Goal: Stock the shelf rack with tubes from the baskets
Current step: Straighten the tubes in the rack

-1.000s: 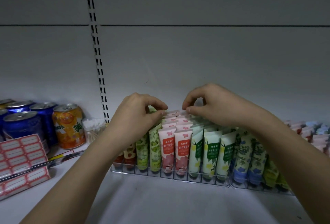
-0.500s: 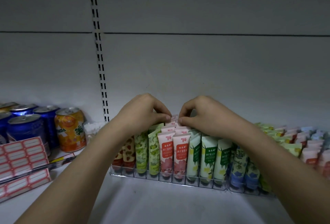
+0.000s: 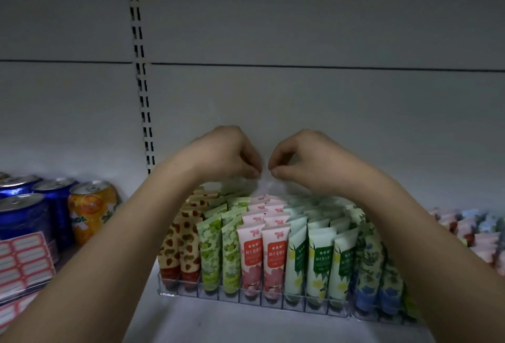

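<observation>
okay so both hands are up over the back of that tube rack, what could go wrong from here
1. The tubes stand packed upright in the clear rack; a forearm dropping could knock the front rows over.
2. Left hand and right hand have curled fingertips nearly meeting; whether they hold anything is unclear, and a thin item could slip behind the rows.
3. The orange can stands beside the left arm.

Shop, slotted shelving (image 3: 142,113), racked tubes (image 3: 273,255), cans (image 3: 91,210)

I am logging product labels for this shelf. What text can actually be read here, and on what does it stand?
"NDA": partial letters on the orange can, the rest hidden.
Red panels on the pink tubes: characters too blurred to read.
Green panels on the white-green tubes: too blurred.
Green grape tubes, lettering near the base: unreadable.
Red-bordered sticker sheets: no text discernible.
</observation>
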`<state>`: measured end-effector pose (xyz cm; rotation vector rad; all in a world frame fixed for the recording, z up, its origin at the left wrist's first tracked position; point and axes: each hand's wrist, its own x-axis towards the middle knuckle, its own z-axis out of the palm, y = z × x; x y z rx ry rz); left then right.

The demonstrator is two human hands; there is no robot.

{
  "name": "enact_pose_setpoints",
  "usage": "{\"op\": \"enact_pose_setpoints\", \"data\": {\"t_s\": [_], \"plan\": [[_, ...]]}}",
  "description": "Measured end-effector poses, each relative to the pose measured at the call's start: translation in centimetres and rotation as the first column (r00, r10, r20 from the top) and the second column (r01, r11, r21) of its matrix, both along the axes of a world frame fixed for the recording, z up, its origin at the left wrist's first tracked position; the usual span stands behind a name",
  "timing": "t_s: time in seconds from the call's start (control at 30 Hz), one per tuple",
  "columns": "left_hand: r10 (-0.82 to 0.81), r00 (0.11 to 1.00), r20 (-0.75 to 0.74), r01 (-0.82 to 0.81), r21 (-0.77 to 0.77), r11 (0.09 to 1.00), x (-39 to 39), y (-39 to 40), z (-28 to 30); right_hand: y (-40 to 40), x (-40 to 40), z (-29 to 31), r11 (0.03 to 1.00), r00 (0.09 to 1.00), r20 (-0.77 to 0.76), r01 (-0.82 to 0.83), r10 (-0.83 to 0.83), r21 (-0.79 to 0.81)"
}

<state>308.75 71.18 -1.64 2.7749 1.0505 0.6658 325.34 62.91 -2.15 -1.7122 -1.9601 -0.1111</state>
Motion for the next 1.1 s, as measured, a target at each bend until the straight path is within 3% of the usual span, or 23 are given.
{"op": "enact_pose_setpoints", "data": {"t_s": [0.1,0.2,0.5,1.1], "plan": [[0.009,1.000,-0.024,-0.008,0.037,0.999,0.4,0.5,-0.8,0.8,-0.2,-0.5,0.991,0.995,0.095,0.003,0.010,-0.133],[-0.075,0.997,-0.016,0.075,-0.035,0.997,0.7,0.6,-1.3,1.2,-0.1,-1.4,0.975,0.987,0.161,0.016,0.020,-0.222],[-0.116,0.990,-0.079,0.104,-0.142,0.984,0.4,1.5,-2.1,1.2,0.6,-1.7,0.950,0.979,0.196,0.012,0.051,-0.311],[-0.147,0.988,-0.053,0.136,-0.177,0.975,0.3,1.4,-2.1,0.6,0.3,-1.6,0.977,0.961,0.278,0.068,-0.009,-0.203]]}}
